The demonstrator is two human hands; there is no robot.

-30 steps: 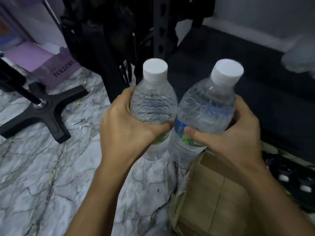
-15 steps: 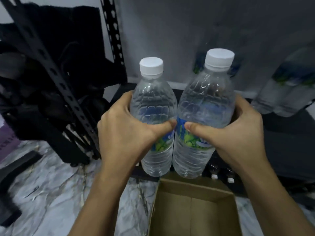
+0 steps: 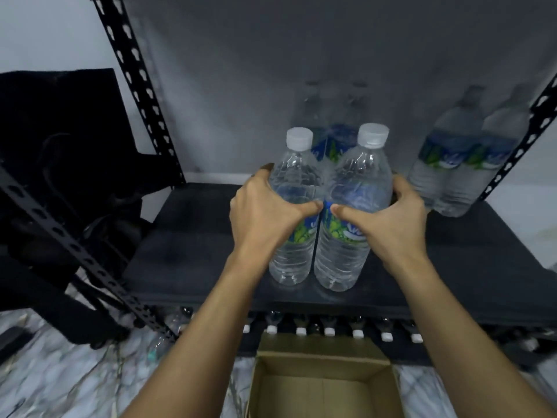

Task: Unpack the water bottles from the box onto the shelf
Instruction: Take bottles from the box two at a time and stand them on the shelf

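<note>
1. A black slotted-angle rack fills the view. Its left upright (image 3: 141, 95) and right upright (image 3: 524, 140) frame a dark shelf (image 3: 196, 251), and a slanted rail (image 3: 75, 248) crosses the lower left.
2. The shelf's left half lies bare from the left upright across to the hands. Its front edge runs just below the bases of the held bottles.
3. Marble-patterned floor (image 3: 60, 381) shows at the lower left, in front of the rack.
4. A black fabric mass (image 3: 60, 131) hangs outside the left upright.
5. An open cardboard box (image 3: 316, 368) sits on the floor against the rack's front, between the forearms. Its visible inside is plain cardboard.
6. Two labelled water bottles (image 3: 458, 164) stand together at the shelf's right, close to the right upright. Another pair (image 3: 331, 140) stands at the back, behind the held ones.
7. The left bottle (image 3: 294, 176) and right bottle (image 3: 358, 176) are upright, side by side and touching, near the shelf's front edge. Whether their bases touch the shelf cannot be told. A narrow gap separates them from the right-hand pair.
8. The left hand (image 3: 265, 212) wraps the left bottle's body and the right hand (image 3: 391, 218) wraps the right bottle's, with the thumbs almost meeting in front.
9. A row of white caps (image 3: 328, 330) shows under the shelf's front edge.
</note>
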